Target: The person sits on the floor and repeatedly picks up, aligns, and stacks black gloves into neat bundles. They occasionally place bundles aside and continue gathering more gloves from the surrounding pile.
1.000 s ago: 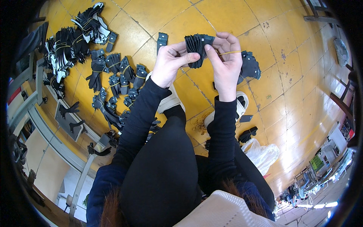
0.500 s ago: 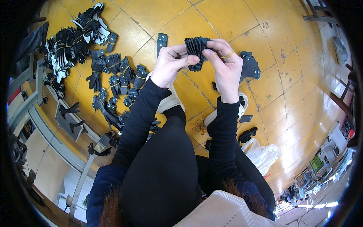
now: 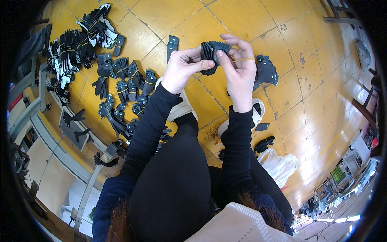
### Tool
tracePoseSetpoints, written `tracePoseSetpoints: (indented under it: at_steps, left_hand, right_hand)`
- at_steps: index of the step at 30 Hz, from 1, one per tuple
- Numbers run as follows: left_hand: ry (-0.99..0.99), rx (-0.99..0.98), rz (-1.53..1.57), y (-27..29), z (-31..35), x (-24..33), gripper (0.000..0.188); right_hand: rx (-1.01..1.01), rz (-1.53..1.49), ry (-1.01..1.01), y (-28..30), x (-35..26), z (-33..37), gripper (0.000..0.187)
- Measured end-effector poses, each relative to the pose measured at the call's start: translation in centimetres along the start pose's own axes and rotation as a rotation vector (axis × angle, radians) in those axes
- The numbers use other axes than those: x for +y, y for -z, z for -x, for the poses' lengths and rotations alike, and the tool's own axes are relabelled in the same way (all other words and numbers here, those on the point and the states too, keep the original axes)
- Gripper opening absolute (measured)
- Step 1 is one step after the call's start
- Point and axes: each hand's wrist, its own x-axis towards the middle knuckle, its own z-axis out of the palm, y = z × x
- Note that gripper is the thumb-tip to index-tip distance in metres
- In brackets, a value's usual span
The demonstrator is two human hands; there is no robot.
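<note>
Two bare hands are shown above a yellow tiled floor, with a stack of thin dark pieces held between them, clear of the floor at the upper middle of the view. The stack's left side is pinched by the left hand, whose thumb is laid across its front face and whose fingers are partly hidden behind it. The right side is gripped by the right hand; its thumb is pressed against the front, and its uppermost finger is extended above the stack's edge. A yellow elastic band is carried on the fingers of the right hand. A dark flat packet is seen on the floor just beyond the left hand, and a fanned dark pile lies to the right of the right hand. At the left, banded dark bundles are spread out, with larger black-and-white bundles heaped farther out. A tangle of loose bands is placed between the pale shoes, and a translucent plastic bag is situated at the lower right.
</note>
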Motion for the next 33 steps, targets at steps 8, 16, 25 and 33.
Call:
tracePoseSetpoints:
  at_steps: [8, 16, 25, 33]
  left_hand:
    - [-0.039, 0.044, 0.055, -0.8, -0.1, -0.4, 0.030]
    - [-0.224, 0.353, -0.381, -1.0, -0.9, -3.8, 0.033]
    - [-0.364, 0.409, -1.141, 5.3, -1.5, -9.9, 0.070]
    - [0.071, 0.635, -0.859, 11.9, -4.7, -11.9, 0.050]
  right_hand:
    - [-0.017, 0.214, 0.094, 0.3, 0.3, 0.0, 0.012]
    - [0.145, 0.233, -0.042, -2.0, 1.6, 1.1, 0.024]
    - [0.245, 0.009, -0.379, 2.6, 12.3, 0.7, 0.054]
    - [0.237, 0.922, 0.049, 3.8, 14.5, 0.6, 0.047]
